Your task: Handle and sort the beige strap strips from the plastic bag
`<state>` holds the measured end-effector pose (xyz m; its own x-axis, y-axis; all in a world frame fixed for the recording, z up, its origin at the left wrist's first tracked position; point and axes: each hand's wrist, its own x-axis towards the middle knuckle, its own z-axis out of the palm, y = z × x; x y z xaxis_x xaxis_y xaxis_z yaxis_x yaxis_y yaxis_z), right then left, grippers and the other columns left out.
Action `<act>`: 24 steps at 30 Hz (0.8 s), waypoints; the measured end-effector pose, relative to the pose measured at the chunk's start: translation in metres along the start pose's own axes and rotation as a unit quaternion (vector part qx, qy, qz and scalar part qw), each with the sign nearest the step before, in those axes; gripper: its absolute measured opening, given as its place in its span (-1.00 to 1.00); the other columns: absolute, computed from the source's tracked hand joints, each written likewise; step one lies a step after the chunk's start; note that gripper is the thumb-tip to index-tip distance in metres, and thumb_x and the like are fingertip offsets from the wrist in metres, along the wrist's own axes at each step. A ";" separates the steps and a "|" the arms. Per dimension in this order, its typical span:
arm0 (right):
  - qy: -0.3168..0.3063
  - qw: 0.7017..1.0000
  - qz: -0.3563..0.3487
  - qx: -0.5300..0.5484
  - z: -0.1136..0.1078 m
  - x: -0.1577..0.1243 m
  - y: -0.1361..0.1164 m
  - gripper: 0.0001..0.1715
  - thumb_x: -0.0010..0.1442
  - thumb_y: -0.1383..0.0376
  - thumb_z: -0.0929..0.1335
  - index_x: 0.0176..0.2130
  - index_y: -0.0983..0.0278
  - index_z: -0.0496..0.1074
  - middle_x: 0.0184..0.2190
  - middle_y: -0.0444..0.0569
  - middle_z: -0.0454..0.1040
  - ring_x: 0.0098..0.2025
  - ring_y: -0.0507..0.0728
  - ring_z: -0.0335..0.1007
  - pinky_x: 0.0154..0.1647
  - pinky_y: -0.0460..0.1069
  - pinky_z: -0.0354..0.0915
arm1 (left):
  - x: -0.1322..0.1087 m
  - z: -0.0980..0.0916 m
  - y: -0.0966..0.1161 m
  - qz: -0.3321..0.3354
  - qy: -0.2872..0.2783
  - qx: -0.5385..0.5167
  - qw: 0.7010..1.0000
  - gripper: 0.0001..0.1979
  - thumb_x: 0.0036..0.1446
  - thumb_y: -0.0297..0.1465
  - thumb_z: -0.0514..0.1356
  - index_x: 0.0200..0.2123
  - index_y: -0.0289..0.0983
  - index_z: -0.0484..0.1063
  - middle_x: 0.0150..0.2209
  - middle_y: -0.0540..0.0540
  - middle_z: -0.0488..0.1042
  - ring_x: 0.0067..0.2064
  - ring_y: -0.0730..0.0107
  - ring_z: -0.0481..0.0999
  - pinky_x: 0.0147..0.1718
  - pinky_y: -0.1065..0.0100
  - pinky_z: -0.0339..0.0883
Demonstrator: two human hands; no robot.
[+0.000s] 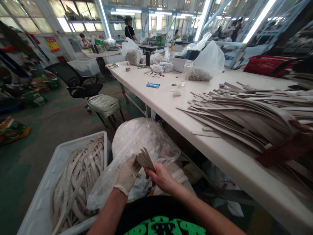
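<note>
Several beige straps (146, 159) are fanned out between my two hands, just in front of my body. My left hand (129, 173), in a pale glove, pinches the strips from the left side. Bare, my right hand (158, 175) grips their lower right part, with the thumb on top. The straps' pointed ends stick up above my fingers; their lower part is hidden behind my hands. Right behind them bulges a clear plastic bag (146, 137) with pale contents. To the left, a white bin (61, 147) holds a heap of long beige straps (80, 182).
A long white table (156, 94) runs along my right, with a big pile of straps (244, 111) on it. Farther back are glasses (156, 74), a clear jar (187, 70) and a bag of small parts (204, 65). An office chair (75, 80) and a padded stool (104, 105) stand left. People work in the background.
</note>
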<state>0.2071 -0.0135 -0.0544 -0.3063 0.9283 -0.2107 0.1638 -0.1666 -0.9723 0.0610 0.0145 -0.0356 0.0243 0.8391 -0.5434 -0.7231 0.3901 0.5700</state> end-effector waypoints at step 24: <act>-0.102 0.985 -0.009 -0.142 -0.040 -0.034 -0.041 -0.55 0.32 0.03 0.24 -0.46 0.26 0.32 -0.55 -0.07 0.46 -0.61 0.05 0.35 -0.61 -0.12 0.16 | -0.041 -0.014 0.012 0.088 -0.050 0.102 0.990 -0.63 -0.16 -0.21 0.47 -0.31 -0.35 0.63 -0.29 -0.18 0.63 -0.17 0.21 0.58 -0.12 0.35 0.42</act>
<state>0.2486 -0.0245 -0.0034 -0.4881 0.8398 -0.2378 0.4036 -0.0245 -0.9146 0.0417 -0.0199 -0.0150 -0.0129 0.9301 -0.3670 -0.5680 0.2952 0.7683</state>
